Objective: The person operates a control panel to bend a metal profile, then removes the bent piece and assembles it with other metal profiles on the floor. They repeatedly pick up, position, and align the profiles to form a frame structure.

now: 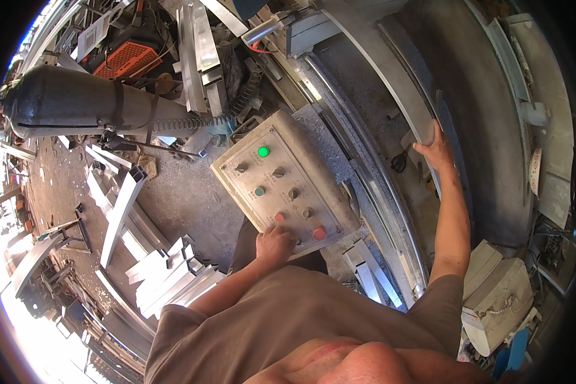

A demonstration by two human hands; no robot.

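Observation:
A metal control panel (285,182) stands tilted in front of me, with a lit green button (264,152), a red button (279,217), a larger red button (319,233) and several dark knobs (293,192). My left hand (275,244) is closed at the panel's lower edge, just below the smaller red button; its fingertips are partly hidden, so what they touch cannot be told. Out to the right, my right hand (438,152) grips the end of a long grey metal profile (390,70), thumb to the left and fingers over its far side.
A shiny metal rail (371,173) runs between panel and profile. On the left lie a large grey cylindrical tank (70,102), an orange-fronted machine (127,61) and stacked aluminium profiles (173,275). A coiled hose (185,123) stretches behind the panel. Dark-handled scissors (399,161) lie by my right hand.

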